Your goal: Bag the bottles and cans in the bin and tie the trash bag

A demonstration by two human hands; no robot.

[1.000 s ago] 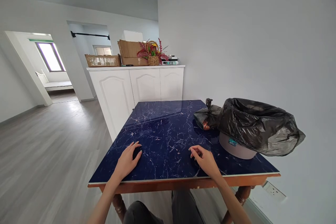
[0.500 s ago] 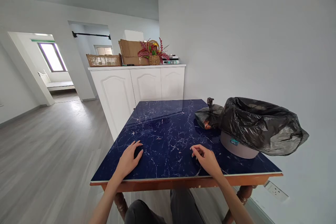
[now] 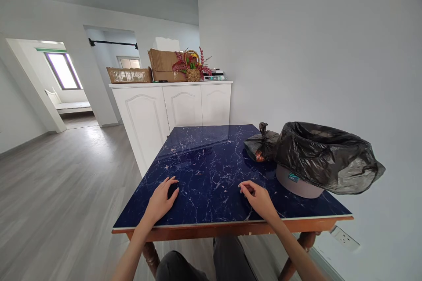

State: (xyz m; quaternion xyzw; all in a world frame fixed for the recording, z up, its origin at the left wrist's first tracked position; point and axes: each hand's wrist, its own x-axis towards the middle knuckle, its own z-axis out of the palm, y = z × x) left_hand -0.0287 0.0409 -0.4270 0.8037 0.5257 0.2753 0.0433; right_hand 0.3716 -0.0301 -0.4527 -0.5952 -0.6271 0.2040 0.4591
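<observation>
My left hand (image 3: 160, 199) rests palm down on the dark blue marble tabletop (image 3: 204, 162) near its front edge, fingers slightly spread, holding nothing. My right hand (image 3: 259, 199) rests on the same top further right, fingers loosely curled and pointing left, also empty. To the right of it stands a grey bin (image 3: 296, 184) lined with a loose black bag (image 3: 326, 158). A small tied black bag (image 3: 261, 147) lies just behind the bin, against its left side.
A white cabinet (image 3: 174, 109) stands behind the table, carrying cardboard boxes (image 3: 163, 65) and a flower basket (image 3: 192, 68). The grey wall (image 3: 313, 52) runs along the table's right side, with a socket (image 3: 343, 237) low down. Wooden floor (image 3: 66, 193) stretches left toward a doorway.
</observation>
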